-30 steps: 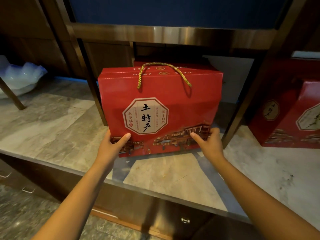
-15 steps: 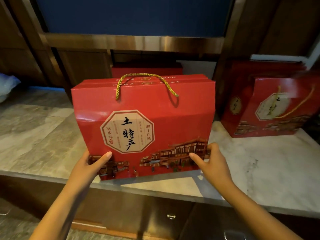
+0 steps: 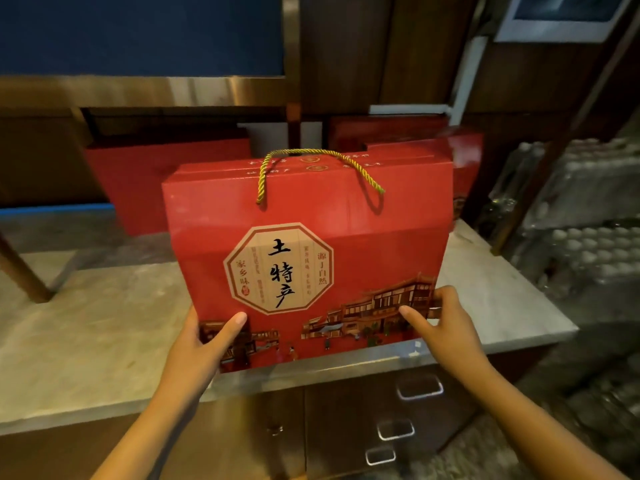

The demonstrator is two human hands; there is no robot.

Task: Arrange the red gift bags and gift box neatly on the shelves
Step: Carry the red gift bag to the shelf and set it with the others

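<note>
I hold a large red gift box (image 3: 311,209) with a gold rope handle and an octagonal label upright in front of me, over the front edge of the marble shelf (image 3: 86,334). My left hand (image 3: 204,344) grips its lower left corner and my right hand (image 3: 440,323) grips its lower right corner, thumbs on the front face. Behind it on the left, another red box (image 3: 138,181) stands at the back of the shelf. More red boxes (image 3: 464,157) stand behind it on the right, largely hidden.
A brass upright post (image 3: 292,64) and a brass crossbar (image 3: 121,90) frame the shelf above. A slanted wooden leg (image 3: 20,271) rises at the left. Drawers with metal handles (image 3: 419,388) sit below the shelf. Packs of clear bottles (image 3: 575,230) stack up on the right.
The box, still in both hands, has moved to the right along the shelf, from the left bay past the post to the front of the right-hand boxes. My view has swung right with it.
</note>
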